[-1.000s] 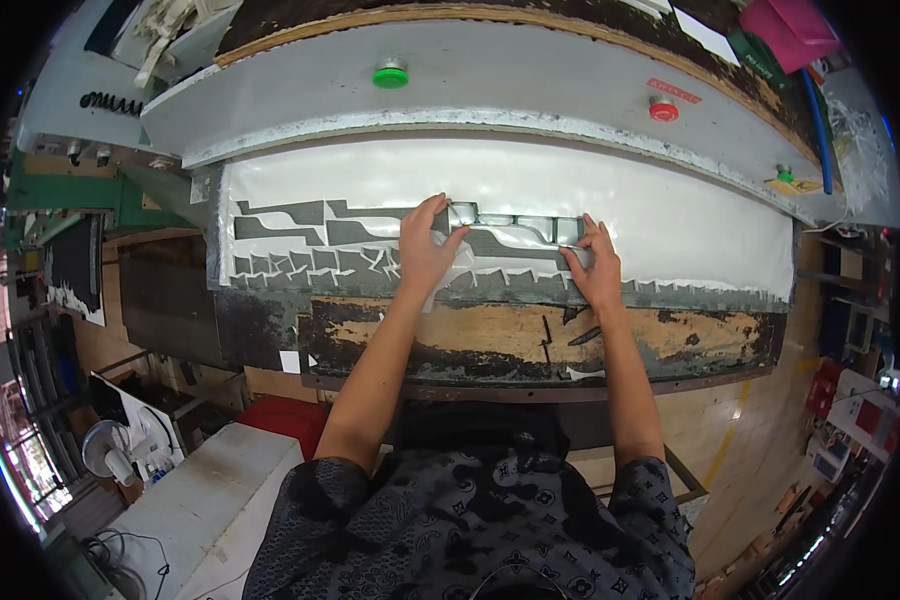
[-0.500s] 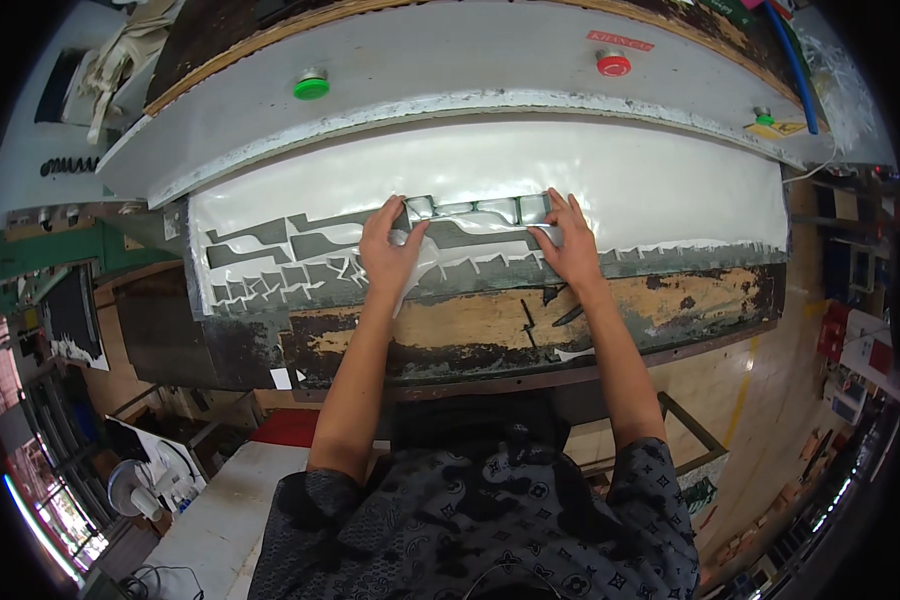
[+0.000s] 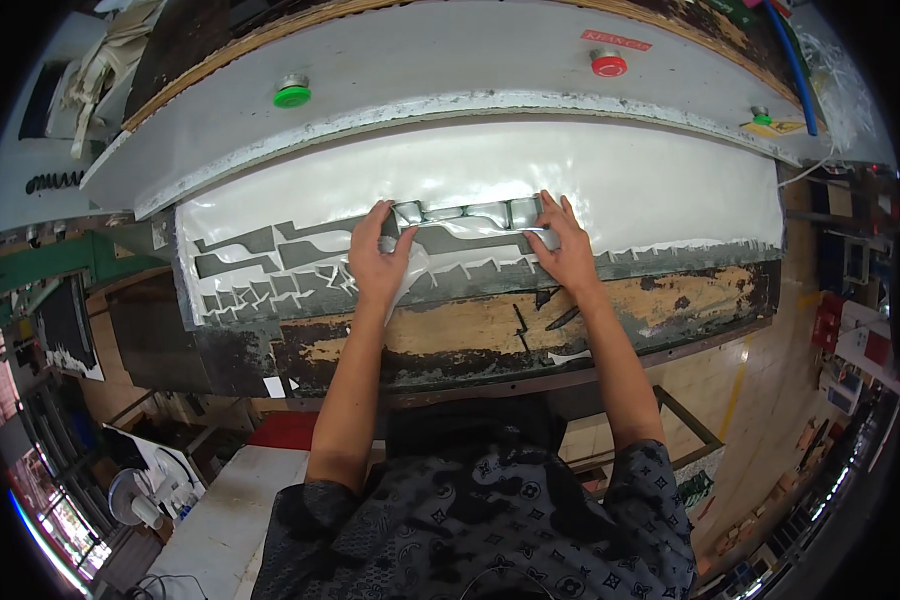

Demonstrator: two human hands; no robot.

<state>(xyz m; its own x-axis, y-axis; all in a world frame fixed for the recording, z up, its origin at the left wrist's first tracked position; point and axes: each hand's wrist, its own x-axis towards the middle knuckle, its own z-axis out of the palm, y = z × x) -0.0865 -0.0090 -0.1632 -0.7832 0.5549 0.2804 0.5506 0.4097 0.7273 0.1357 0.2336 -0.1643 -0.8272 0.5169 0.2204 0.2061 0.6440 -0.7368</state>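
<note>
Nearest the operator, a worn wooden board (image 3: 670, 300) carried a dark pointed piece (image 3: 563, 318) and a small white scrap (image 3: 570, 357). Beyond the board, a grey mat (image 3: 650, 261) lay exposed along the jagged near edge of a white sheet (image 3: 660, 170).

The metal frame (image 3: 467, 211), divided into cells, lay on the sheet just beyond a long opening. The left hand (image 3: 375, 265) gripped its left end between thumb and fingers; the right hand (image 3: 565, 250) gripped its right end likewise. Whether the frame lay fully flat could not be determined.

Progress, as judged from the sheet: the near edge and the left portion had been cut, with shaped openings (image 3: 240, 242) showing grey beneath. The larger area, to the right of the frame and beyond it, appeared uncut.

Farthest away, a grey beam (image 3: 450, 70) spanned the sheet's far side, bearing a green button (image 3: 292, 96) and a red button (image 3: 608, 66).
</note>
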